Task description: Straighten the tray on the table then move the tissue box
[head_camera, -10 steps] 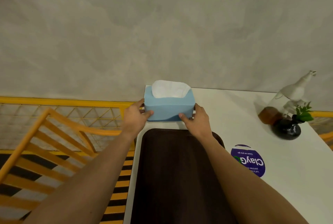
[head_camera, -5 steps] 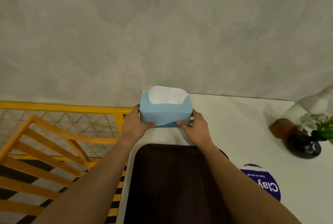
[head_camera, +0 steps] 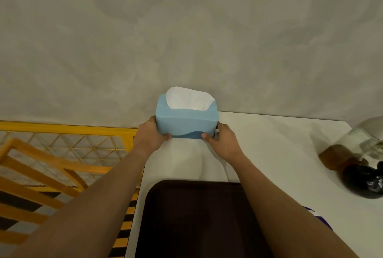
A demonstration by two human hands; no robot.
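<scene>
A light blue tissue box (head_camera: 186, 122) with a white tissue sticking out of its top sits at the far left corner of the white table (head_camera: 269, 154), against the grey wall. My left hand (head_camera: 150, 135) grips its left end and my right hand (head_camera: 222, 142) grips its right end. A dark brown tray (head_camera: 196, 216) lies on the table close to me, its sides parallel to the table's left edge. Both forearms cross over the tray's corners.
A black round vase (head_camera: 364, 181) and a glass bottle with brown liquid (head_camera: 339, 154) stand at the right. A purple sticker (head_camera: 319, 218) shows beside the tray. A yellow railing (head_camera: 62, 129) and an orange chair back (head_camera: 41, 166) are left of the table.
Both hands have pushed the tissue box away from the tray toward the wall, so a strip of bare table now lies between box and tray. The view has tilted up and left.
</scene>
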